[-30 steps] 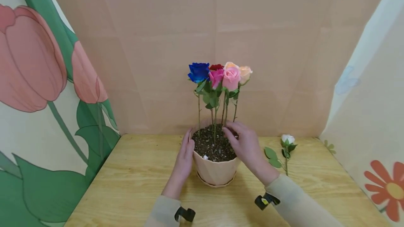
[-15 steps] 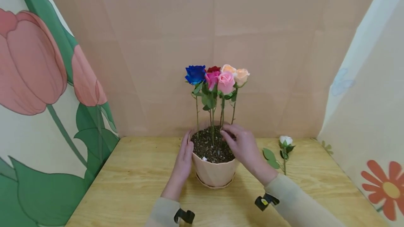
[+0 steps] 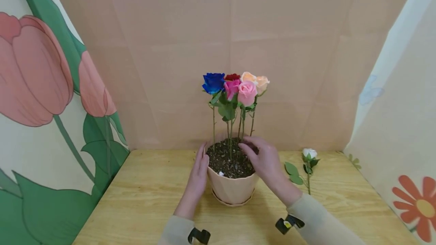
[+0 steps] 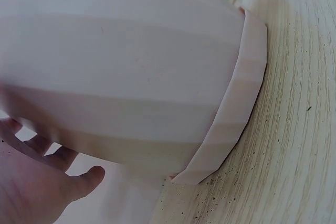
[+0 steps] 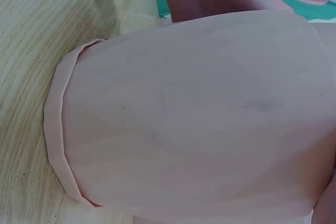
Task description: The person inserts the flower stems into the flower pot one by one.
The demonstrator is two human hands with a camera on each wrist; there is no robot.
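In the head view a pale pink faceted flowerpot (image 3: 231,190) full of dark soil (image 3: 235,167) stands on its saucer. Rising from the soil are a blue rose (image 3: 213,83), a magenta rose (image 3: 232,88), a dark red rose (image 3: 233,76), a light pink rose (image 3: 247,93) and two peach roses (image 3: 262,84). My left hand (image 3: 198,171) rests along the pot's left side, fingers extended. Over the right rim, my right hand (image 3: 263,158) pinches the light pink rose's stem low, close above the soil. The right fingertips are outside the right wrist view, which mostly shows the pot wall (image 5: 184,119).
A white rose (image 3: 309,154) with green leaves (image 3: 293,173) lies on the wooden table (image 3: 153,188), right of the pot. A small white bit (image 3: 221,174) sits on the soil's front edge. Tan cloth hangs behind; flower-printed panels flank the table.
The light pink rose has sunk slightly relative to the blue one, with my right hand still at its stem. My left hand stays on the pot. The head view has shifted slightly.
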